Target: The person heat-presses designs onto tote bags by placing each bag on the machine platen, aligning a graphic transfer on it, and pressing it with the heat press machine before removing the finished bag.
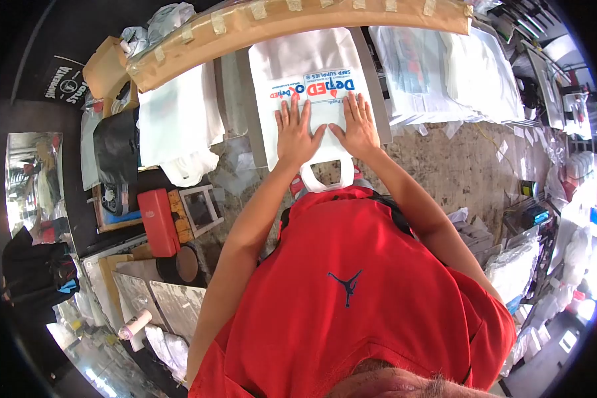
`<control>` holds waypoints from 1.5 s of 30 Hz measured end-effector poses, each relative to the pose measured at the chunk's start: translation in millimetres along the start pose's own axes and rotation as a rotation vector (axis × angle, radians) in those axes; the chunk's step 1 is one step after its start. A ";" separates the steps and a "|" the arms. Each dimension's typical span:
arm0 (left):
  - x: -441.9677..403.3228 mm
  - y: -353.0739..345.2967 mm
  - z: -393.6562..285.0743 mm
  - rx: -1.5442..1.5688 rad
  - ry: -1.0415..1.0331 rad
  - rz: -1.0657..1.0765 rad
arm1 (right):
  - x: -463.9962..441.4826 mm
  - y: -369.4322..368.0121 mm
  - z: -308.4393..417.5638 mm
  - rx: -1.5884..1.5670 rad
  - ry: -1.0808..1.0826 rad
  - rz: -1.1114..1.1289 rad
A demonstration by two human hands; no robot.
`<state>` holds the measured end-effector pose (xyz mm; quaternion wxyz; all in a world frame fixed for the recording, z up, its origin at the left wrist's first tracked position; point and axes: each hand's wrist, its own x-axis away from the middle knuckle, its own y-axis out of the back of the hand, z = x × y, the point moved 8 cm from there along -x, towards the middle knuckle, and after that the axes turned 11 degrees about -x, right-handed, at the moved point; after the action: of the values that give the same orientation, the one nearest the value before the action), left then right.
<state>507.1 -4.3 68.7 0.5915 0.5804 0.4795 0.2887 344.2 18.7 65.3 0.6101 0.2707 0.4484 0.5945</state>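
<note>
A white tote bag [315,56] lies flat on a grey board [378,109], its blue and red lettering upside down to me. Its loop handle [339,178] hangs toward my body. My left hand [297,134] rests palm down on the left part of the bag, fingers stretched over the lower edge of the print. On the right part, my right hand [358,130] is also flat with fingers extended. The two thumbs point at each other, slightly apart. Neither hand grips anything.
A long brown cardboard piece [298,20] with tape strips runs behind the bag. More white bags lie on the left [179,113] and right [481,76]. A red box [158,222] stands at lower left. Plastic-wrapped packs [514,265] sit at right.
</note>
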 end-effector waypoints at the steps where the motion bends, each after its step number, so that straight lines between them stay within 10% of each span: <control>1: -0.1 1.3 -0.6 0.006 0.000 -0.015 | -0.4 -0.8 -0.3 -0.002 -0.004 0.005; 45: -1.9 -4.9 -2.8 -0.076 0.005 0.023 | -2.8 1.1 -1.6 0.015 0.009 -0.017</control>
<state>502.8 -5.7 64.8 0.6087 0.5622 0.4628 0.3151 342.5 15.9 66.1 0.6112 0.2686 0.4578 0.5871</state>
